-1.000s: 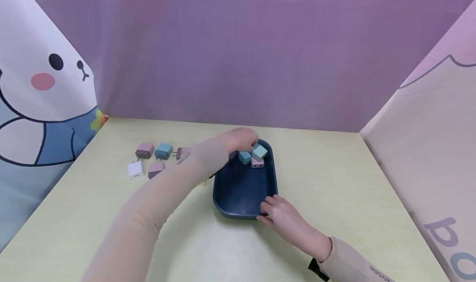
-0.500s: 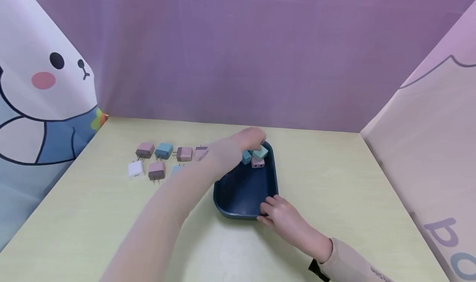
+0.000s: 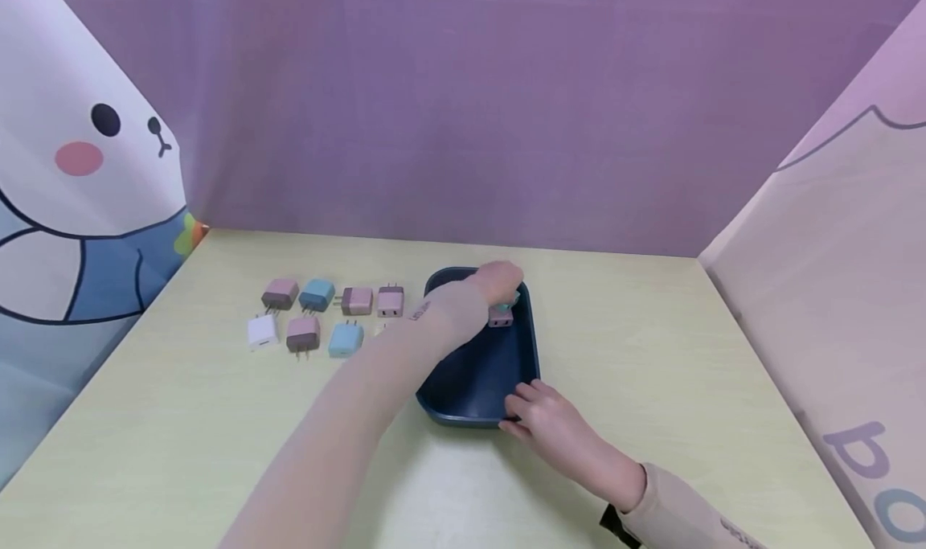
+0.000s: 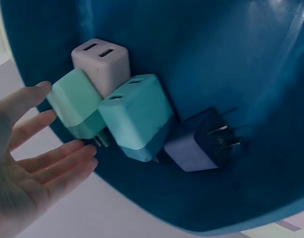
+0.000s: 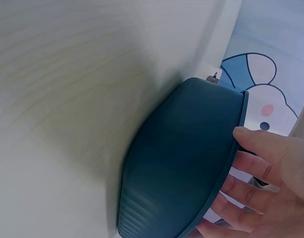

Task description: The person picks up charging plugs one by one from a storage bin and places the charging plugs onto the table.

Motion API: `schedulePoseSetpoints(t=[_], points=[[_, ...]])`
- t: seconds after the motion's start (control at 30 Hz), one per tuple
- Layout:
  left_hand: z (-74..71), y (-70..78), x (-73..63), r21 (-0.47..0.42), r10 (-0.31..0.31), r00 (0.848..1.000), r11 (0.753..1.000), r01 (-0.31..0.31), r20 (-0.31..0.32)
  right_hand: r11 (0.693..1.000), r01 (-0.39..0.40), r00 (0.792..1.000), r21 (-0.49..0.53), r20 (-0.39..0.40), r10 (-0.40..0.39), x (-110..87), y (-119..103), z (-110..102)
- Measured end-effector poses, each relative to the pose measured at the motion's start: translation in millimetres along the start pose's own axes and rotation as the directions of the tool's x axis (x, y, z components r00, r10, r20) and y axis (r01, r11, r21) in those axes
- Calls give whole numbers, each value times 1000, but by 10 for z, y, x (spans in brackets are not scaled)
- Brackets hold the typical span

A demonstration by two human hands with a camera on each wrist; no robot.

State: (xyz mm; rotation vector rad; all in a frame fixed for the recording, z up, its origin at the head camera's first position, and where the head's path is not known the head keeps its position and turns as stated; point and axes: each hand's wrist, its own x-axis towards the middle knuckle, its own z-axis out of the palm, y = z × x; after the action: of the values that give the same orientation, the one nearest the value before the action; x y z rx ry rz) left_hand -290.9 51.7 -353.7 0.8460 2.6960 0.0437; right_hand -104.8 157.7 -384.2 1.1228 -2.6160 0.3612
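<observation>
My left hand [image 3: 499, 282] reaches over the far end of a dark blue tray [image 3: 473, 416]. The left wrist view shows its fingers spread, with fingertips right beside a mint-green charger plug [image 4: 75, 101]. Close to that plug in the tray are a pale pink two-port charger [image 4: 103, 64], a teal two-port charger [image 4: 137, 116] and a purple charger [image 4: 191, 151] with its prongs showing. In the head view the left hand and sleeve hide most of these. My right hand [image 3: 553, 428] grips the tray's near right rim, thumb on the outer wall and fingers over the edge.
Left of the tray, several chargers lie in two loose rows, among them a white one [image 3: 263, 331], a light blue one [image 3: 346, 340] and a pink one [image 3: 391, 301]. The left sleeve covers part of the near row. A purple cloth [image 3: 463, 115] hangs behind the table [image 3: 629, 324].
My left hand has moved right across the tray's far end, covering the chargers there and uncovering more of those on the table. My right hand stays on the rim.
</observation>
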Motion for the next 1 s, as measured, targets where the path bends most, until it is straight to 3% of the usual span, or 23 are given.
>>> schedulePoseSetpoints(t=[0.53,1.0], points=[[54,43,14,-60,-39,999,997,37,-23,1000,2,1000,9,-3,-2,4,-3,-6],[-8,36,-21,-107,-23,1000,994,25,15,999,-36,998,15,45,35,10,-12,-24]])
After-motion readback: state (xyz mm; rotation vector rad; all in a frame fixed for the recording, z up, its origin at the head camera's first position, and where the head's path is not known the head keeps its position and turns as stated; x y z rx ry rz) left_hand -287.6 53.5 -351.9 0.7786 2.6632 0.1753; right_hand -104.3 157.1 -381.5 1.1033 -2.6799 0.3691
